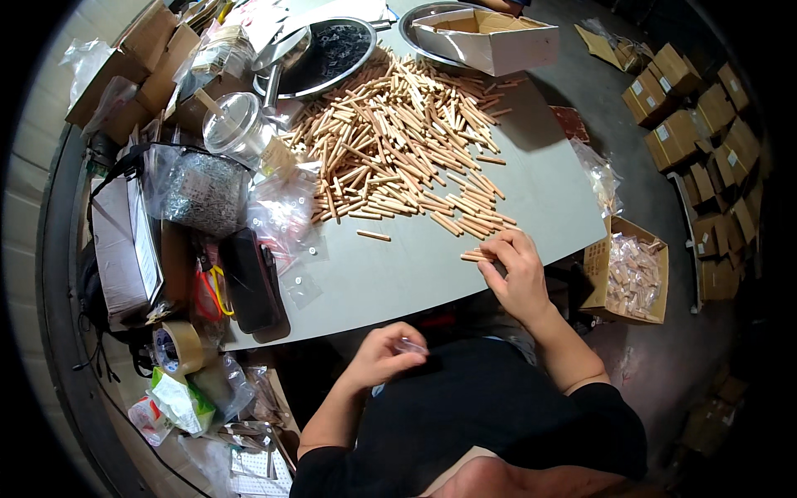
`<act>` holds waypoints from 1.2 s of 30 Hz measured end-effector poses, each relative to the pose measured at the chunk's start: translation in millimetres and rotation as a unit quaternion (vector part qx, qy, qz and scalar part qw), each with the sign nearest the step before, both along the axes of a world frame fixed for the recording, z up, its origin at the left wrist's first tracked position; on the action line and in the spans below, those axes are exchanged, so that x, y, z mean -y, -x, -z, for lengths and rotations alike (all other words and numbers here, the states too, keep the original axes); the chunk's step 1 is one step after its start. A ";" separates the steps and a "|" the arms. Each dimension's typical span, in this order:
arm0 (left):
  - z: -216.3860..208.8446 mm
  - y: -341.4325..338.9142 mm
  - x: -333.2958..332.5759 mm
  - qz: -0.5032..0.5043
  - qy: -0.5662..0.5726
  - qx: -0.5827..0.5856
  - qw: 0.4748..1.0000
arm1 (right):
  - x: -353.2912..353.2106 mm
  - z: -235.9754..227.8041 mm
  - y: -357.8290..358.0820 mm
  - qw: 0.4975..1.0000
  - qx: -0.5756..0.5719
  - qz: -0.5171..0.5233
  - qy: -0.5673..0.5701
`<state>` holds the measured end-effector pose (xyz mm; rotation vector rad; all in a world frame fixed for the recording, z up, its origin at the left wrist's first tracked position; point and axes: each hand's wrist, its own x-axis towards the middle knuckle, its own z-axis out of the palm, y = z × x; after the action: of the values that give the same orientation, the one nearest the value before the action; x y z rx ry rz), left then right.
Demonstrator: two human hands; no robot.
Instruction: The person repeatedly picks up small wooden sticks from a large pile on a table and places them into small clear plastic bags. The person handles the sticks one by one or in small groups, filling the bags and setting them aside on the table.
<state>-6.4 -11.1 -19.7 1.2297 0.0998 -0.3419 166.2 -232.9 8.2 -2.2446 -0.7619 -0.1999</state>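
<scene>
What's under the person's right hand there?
Short wooden dowels poke out leftward from under the right hand, over the grey table. The hand covers their other ends, so how many there are, or whether anything else lies beneath, cannot be seen.

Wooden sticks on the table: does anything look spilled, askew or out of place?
One minor oddity: a single stick lies by itself on the table, detached from the jumbled pile and on its near side. Nothing else about them stands out, though they show too small to judge damage.
</scene>
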 end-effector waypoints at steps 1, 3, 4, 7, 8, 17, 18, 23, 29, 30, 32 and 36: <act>1.6 -4.3 5.2 0.037 -0.014 -0.018 0.999 | 0.2 -2.3 1.2 1.000 -0.004 0.013 0.001; 10.2 -12.3 17.4 0.087 -0.025 -0.032 0.995 | 3.6 -2.5 0.7 0.999 -0.018 0.006 0.029; 15.0 -16.4 20.7 0.111 -0.059 -0.014 0.992 | 4.3 -2.8 0.4 0.999 -0.025 0.001 0.042; 29.2 -22.4 34.9 0.109 -0.007 -0.024 0.994 | -6.0 1.7 5.2 0.998 -0.028 -0.042 0.037; 37.7 -22.4 38.2 0.115 0.011 -0.046 0.992 | -12.5 2.8 4.5 0.998 -0.023 -0.044 0.033; 50.8 -31.0 50.6 0.093 0.068 -0.043 0.992 | -48.7 -2.1 -6.8 0.997 0.043 -0.039 0.043; 48.1 -31.3 50.7 0.088 0.072 -0.047 0.992 | -44.9 -4.2 -5.1 0.997 0.025 -0.048 0.045; 41.7 -39.4 44.4 0.082 0.159 -0.143 0.973 | -15.3 -14.7 -0.2 0.990 -0.074 -0.110 0.045; 33.3 -52.2 48.8 0.056 0.352 -0.244 0.902 | -6.5 -8.0 0.8 0.963 -0.105 -0.247 0.038; 31.3 -52.5 48.4 0.048 0.358 -0.253 0.898 | -6.5 -7.5 1.2 0.955 -0.111 -0.272 0.037; 26.2 -52.7 48.3 0.033 0.368 -0.270 0.889 | -6.6 -9.4 5.5 0.932 -0.137 -0.336 0.028; 27.9 -50.1 48.1 0.059 0.296 -0.197 0.933 | -5.0 -21.5 5.2 0.884 -0.241 -0.401 0.002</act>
<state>43.7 -59.2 -47.6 0.5581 0.2493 -0.6673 161.0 -227.9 29.7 -1.6827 -1.3089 0.7290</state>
